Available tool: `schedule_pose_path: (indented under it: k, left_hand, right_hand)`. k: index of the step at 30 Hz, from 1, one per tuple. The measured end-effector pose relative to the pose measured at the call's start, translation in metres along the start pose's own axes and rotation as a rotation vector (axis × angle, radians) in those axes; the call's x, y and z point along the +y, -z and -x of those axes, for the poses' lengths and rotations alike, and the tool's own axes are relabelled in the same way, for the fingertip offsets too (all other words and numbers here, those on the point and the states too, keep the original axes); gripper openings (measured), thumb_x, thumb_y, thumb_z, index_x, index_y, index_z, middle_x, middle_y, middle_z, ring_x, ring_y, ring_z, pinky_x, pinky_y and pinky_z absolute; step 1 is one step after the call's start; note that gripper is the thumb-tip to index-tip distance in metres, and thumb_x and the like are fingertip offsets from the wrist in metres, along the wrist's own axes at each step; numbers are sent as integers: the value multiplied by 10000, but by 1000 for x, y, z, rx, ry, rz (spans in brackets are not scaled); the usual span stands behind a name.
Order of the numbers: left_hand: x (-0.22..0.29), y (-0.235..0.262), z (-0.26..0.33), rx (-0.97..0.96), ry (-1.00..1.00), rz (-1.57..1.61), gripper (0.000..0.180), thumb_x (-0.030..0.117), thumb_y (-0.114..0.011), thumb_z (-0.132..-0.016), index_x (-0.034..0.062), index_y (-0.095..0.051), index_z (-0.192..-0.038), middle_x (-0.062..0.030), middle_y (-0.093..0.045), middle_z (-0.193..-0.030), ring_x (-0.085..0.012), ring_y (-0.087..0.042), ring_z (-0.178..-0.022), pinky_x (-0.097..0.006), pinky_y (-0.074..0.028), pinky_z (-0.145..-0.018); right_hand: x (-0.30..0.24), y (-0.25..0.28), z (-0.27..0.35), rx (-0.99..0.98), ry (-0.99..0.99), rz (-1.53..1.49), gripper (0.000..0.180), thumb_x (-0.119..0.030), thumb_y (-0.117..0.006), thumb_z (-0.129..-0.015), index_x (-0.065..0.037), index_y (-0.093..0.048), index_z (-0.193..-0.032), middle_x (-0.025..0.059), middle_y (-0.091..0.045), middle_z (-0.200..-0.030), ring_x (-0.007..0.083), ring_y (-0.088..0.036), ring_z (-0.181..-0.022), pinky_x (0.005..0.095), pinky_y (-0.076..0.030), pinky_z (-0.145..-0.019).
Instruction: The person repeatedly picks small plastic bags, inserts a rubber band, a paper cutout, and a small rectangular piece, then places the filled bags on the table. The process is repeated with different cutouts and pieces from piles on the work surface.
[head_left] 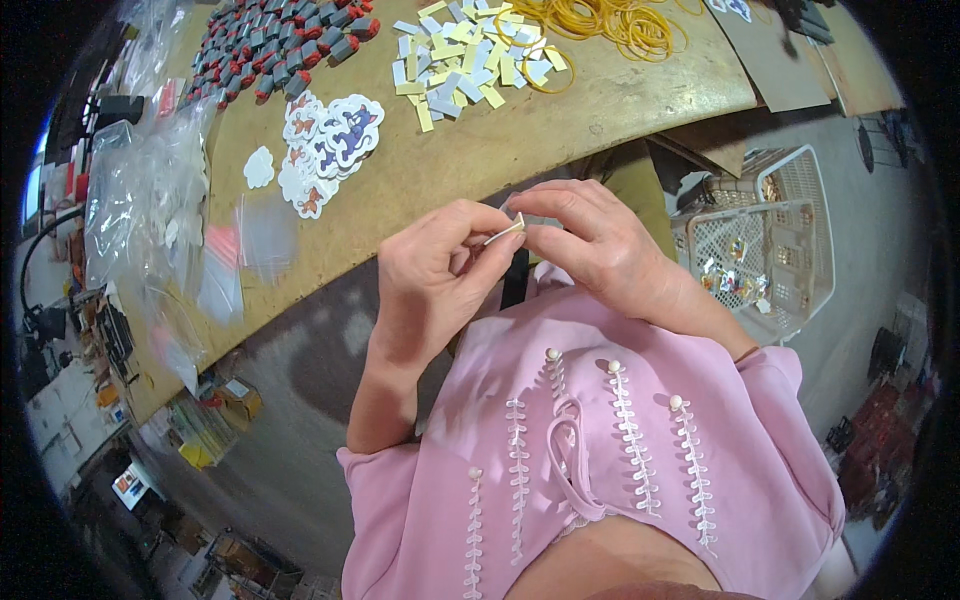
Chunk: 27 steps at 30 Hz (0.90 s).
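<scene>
Just off the table's front edge, both hands meet over a small pale strip [506, 231], white with a cream edge. My left hand [430, 270] is closed, pinching the strip between thumb and forefinger. My right hand [595, 240] is closed too, thumb and forefinger at the strip's far end; its fingertips partly hide what they grip. Similar cream and light-grey strips [470, 62] lie in a loose pile beyond my hands. Left of that pile are overlapping white-edged cartoon cutouts [352, 130], with one blank white cutout [259, 167] lying apart.
Small grey-and-red pieces [285, 45] cover the table's far left. Yellow rubber bands [630, 25] lie at the far right. Clear plastic bags [150, 200] spread along the left side of the wooden table [640, 105]. A white plastic basket [815, 230] with small packets stands at right.
</scene>
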<state>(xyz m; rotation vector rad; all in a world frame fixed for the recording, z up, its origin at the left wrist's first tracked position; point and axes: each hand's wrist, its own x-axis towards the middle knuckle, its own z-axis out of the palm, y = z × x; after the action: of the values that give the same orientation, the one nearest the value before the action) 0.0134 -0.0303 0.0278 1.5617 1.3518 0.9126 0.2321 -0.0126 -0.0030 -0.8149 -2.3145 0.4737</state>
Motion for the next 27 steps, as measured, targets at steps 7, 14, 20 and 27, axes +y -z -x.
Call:
schedule_pose_path:
  k: [7,14,20,27]
  left_hand:
    - [-7,-2,1,10,-242,-299,218,-7,-788,-823,83,-759,-1019,-48,-619,-729,-177,-583,-578,-333,-487,-566]
    - [10,25,12,-153,-30,-305,439,41,-816,-790,133,-762,-1216,-31,-607,-704,-182,-580,-567,-331,-494,-567]
    - [-8,10,17,-155,-227,-452,359,69,-824,-800,127,-746,-1146,-29,-656,-741,-167,-613,-587,-330,-510,-564]
    - [-17,19,13,-51,-23,-92,483,17,-854,-806,68,-672,-1250,-6,-657,-812,-86,-595,-683,-262,-477,-594]
  right_hand:
    - [-4,-6,3,-8,-6,-116,251,-28,-756,-810,6,-715,-1056,194,-686,-1230,363,-711,-1105,431,-608,-885]
    - [-3,-1,4,0,-44,-105,222,-69,-719,-799,11,-651,-994,210,-679,-1267,386,-686,-1154,445,-588,-953]
    - [-8,-1,-2,3,8,-159,232,-28,-742,-798,17,-685,-1018,218,-702,-1231,383,-720,-1100,441,-617,-893]
    - [-2,-2,2,65,-101,-197,203,-8,-739,-820,-16,-682,-1015,153,-710,-1176,351,-711,-1060,412,-600,-880]
